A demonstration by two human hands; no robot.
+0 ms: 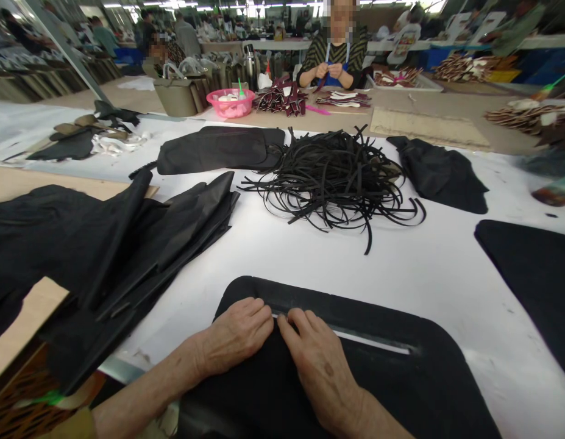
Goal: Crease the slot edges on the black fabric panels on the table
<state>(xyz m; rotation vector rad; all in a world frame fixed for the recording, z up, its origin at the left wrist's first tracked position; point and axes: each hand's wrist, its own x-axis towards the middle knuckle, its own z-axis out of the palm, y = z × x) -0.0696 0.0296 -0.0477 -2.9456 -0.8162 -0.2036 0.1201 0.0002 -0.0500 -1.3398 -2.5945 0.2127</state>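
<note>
A black panel with rounded corners [428,378] lies at the table's front edge and hangs toward me. A long narrow slot [373,341] runs across it, with white showing through. My left hand [243,332] is closed at the slot's left end, its fingers curled and pinching the black material along the edge. Right beside it, my right hand [316,360] is closed on the same edge, thumb and fingertips close to the left hand's. The fingertips partly hide the material between them.
A tangled heap of black strips [337,174] lies beyond the panel. Black sheets [172,244] are piled at left, another black panel [533,274] at right. Farther back are folded black pieces [218,149], a pink basket [230,105] and a seated co-worker [334,55].
</note>
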